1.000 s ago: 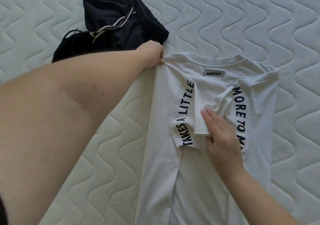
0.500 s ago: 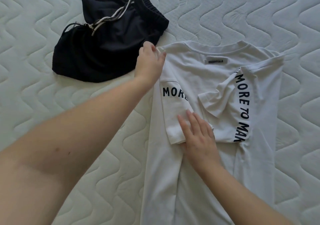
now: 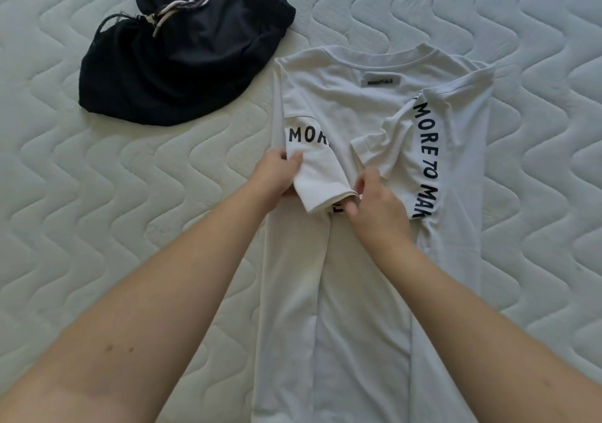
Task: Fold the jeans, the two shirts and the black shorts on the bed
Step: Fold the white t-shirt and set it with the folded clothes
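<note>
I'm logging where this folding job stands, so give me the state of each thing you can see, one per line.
White shirt: flat on the bed, both sides folded in, not yet folded up.
Left sleeve: folded onto the shirt, held at both edges.
Right sleeve: folded in, lying loose.
Black shorts: crumpled, unfolded, drawstring out.
Left hand: fingers pinch the sleeve's left edge.
Right hand: fingers pinch the sleeve's cuff.
Bed: bare quilted mattress.

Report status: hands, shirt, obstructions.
Left hand and right hand both pinch the folded-in left sleeve. White shirt lies flat, sides folded inward. Black shorts unfolded, beside it.
</note>
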{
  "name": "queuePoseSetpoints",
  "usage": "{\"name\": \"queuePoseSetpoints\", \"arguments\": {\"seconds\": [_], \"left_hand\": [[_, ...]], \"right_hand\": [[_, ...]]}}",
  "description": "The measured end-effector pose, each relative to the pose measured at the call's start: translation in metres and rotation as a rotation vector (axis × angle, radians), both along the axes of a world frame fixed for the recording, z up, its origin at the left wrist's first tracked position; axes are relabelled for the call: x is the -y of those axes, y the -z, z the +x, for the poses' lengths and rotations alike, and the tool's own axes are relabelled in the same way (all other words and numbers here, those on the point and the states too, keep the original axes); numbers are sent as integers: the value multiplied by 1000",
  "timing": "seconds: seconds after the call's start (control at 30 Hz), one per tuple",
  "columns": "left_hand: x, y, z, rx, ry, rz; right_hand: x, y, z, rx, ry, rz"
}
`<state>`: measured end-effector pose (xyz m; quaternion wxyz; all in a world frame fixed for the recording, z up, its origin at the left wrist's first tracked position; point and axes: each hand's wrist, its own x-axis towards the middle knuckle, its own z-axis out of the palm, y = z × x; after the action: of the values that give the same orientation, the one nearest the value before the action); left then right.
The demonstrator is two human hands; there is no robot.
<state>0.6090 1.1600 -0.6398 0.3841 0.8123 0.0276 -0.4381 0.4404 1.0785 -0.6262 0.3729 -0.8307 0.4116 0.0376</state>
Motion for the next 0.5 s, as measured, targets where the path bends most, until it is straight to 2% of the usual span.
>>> {"name": "queuePoseSetpoints", "arguments": {"seconds": [0.07,0.13,0.23,0.37,0.5], "left_hand": [[-10,-1,-10,-60,-5,-8],[-20,0,-18,-132,22,-19],[-31,-1,-28,-172,46,-23],[-40,4,-33,91,16,2],[-47,4,-36,332,87,67]], "right_hand": [[-3,3,-1,-90,-51,-44],[-6,9,-3,-240,-164,-185],[-5,9,-3,-238,-117,-195],[2,-1,-8,-89,72,-91],[-6,-1,-20,63,35,-128]]}}
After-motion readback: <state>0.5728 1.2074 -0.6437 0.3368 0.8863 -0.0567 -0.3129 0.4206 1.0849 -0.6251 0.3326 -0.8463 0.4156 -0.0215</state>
